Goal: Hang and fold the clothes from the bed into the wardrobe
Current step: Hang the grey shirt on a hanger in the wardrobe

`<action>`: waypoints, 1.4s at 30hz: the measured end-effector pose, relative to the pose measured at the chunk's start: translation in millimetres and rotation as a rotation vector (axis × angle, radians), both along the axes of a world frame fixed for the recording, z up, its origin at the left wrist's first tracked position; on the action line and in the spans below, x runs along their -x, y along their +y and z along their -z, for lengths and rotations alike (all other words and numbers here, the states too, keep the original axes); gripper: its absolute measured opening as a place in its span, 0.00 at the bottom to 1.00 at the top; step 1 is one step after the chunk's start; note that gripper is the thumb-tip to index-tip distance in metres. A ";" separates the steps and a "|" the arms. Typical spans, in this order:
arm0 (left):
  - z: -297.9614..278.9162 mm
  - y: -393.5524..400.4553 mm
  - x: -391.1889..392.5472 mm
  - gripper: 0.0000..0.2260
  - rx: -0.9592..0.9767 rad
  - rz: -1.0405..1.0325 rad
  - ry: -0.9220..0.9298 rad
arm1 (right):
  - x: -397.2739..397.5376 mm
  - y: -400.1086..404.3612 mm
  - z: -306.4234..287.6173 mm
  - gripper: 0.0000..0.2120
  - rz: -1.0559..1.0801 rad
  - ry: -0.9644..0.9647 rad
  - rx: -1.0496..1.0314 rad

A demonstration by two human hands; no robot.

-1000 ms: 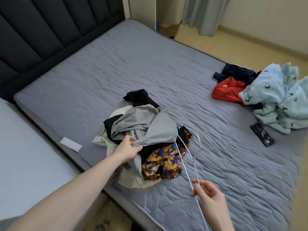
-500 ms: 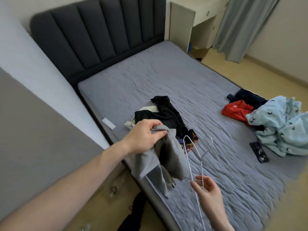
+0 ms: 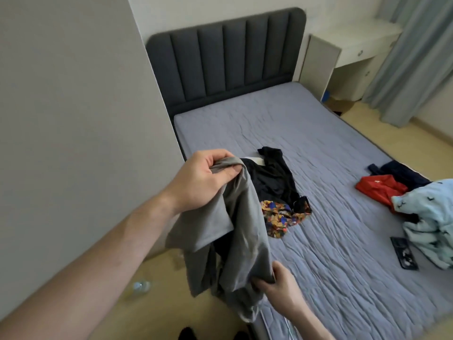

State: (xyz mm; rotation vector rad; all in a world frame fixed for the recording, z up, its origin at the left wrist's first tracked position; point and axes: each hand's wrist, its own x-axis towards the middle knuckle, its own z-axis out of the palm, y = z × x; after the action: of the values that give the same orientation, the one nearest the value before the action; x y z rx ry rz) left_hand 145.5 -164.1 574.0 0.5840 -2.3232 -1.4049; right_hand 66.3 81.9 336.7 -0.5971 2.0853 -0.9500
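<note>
I hold a grey garment (image 3: 240, 231) in the air over the near left corner of the bed (image 3: 331, 266). My left hand (image 3: 198, 180) pinches its top edge at about chest height. My right hand (image 3: 277, 283) grips its lower part. A thin white wire, probably the hanger (image 3: 288, 327), shows at the mattress edge under my right wrist. On the mattress behind the garment lie a black garment (image 3: 272, 177) and a colourful patterned one (image 3: 279, 217). At the right edge lie a red garment (image 3: 377, 190), a navy one (image 3: 402, 173) and a light blue one (image 3: 431, 217).
A large pale panel (image 3: 73, 119) stands close on my left. A dark padded headboard (image 3: 225, 62) closes the far end of the bed. A black flat object (image 3: 404, 252) lies on the mattress at the right. A plastic bottle (image 3: 141, 287) lies on the floor. A white desk (image 3: 355, 45) and curtain (image 3: 411, 57) stand at the back right.
My left hand lifted the grey garment off the pile and higher. My right hand, which held white wire hangers, now grips the garment's lower part. My view turned left and up.
</note>
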 end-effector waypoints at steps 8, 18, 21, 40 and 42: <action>31.1 -27.0 -143.2 0.04 0.545 -0.436 -0.202 | -6.7 -25.3 -70.2 0.05 -0.005 -0.050 0.388; 112.2 -39.3 -338.7 0.05 0.311 -0.731 -0.507 | -108.8 -97.3 -172.2 0.19 -0.194 -0.432 0.541; 110.8 -8.0 -377.3 0.08 0.265 -0.748 -0.453 | -144.2 -104.1 -194.3 0.08 -0.217 -0.491 0.546; 151.8 149.4 -433.0 0.18 -0.050 -0.630 -0.420 | -333.1 -56.3 -253.3 0.20 -0.381 -0.430 0.507; 143.0 143.2 -446.5 0.08 -0.005 -0.633 -0.364 | -329.9 -45.3 -251.6 0.21 -0.373 -0.414 0.496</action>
State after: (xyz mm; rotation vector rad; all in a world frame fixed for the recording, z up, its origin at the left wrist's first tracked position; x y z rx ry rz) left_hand 592.0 -20.9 431.0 1.5202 -2.0826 -1.0588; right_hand 396.2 36.6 588.3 -0.9138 1.3160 -1.2472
